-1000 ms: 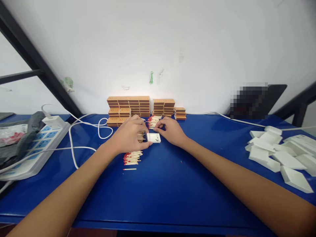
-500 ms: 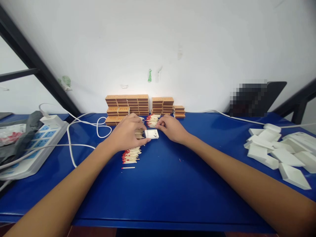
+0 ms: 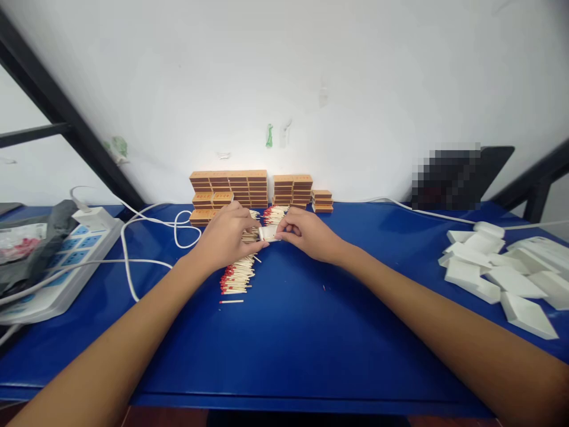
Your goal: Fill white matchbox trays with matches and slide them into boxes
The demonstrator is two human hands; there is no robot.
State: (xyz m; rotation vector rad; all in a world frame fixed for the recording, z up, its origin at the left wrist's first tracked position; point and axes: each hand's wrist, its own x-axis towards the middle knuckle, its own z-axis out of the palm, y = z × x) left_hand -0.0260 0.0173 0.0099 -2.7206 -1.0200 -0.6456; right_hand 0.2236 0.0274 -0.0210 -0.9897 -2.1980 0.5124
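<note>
Between thumb and fingers, my left hand [image 3: 229,234] grips the left end of a small white matchbox tray [image 3: 269,232] just above the blue table. My right hand [image 3: 306,233] is closed in a pinch at the tray's right end, its fingertips touching it; whatever they hold is hidden. Under and in front of my left hand lies a long pile of red-tipped matches [image 3: 237,276], partly covered by that hand. A second heap of matches [image 3: 274,214] lies behind the tray. One single match [image 3: 232,301] lies apart, nearer the front.
Stacked matchboxes [image 3: 229,190] line the wall, with smaller stacks [image 3: 292,190] to their right. White empty trays [image 3: 493,273] lie heaped at the right. A power strip [image 3: 84,249] and white cables [image 3: 128,261] occupy the left. A dark panel [image 3: 493,172] leans at the back right.
My right hand has moved slightly left and down, from beside the tray onto its right end. The tray has shifted a little to the left and up, still in my left hand.
</note>
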